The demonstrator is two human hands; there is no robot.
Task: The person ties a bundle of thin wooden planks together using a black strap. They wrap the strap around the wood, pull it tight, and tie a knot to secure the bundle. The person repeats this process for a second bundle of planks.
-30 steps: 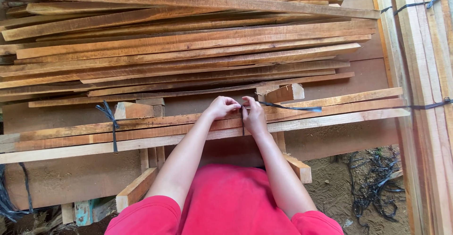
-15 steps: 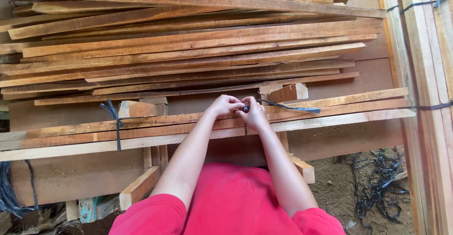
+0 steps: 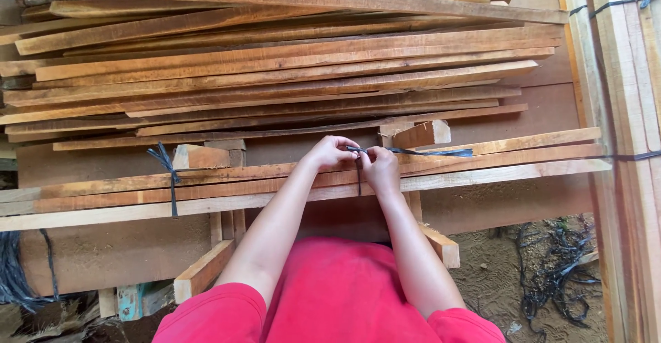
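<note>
**Both hands on the dark strap at the slat bundle**

Your left hand (image 3: 329,152) and right hand (image 3: 379,167) meet over the middle of a bundle of long wooden slats (image 3: 482,160) that lies across the near edge of the table (image 3: 103,260). Your left fingers are pinched together on a dark plastic strap (image 3: 420,152); your right fingers are curled shut on the same strap just beside them, where it drops over the front of the bundle. The two hands nearly touch. A loose tail of the strap runs away to the right, lying flat along the top of the slats.

Further left on the same bundle, a second dark strap (image 3: 167,171) is already knotted around the slats, its ends sticking up. Just behind the bundle stand two short wooden blocks, one near that knot (image 3: 200,157) and one beside your right hand (image 3: 421,135).

A big loose pile of slats (image 3: 275,67) covers the far half of the table. At the right edge, another strapped stack of boards (image 3: 623,143) runs lengthwise. On the ground at lower right lies a tangle of dark strap scraps (image 3: 551,267).
</note>
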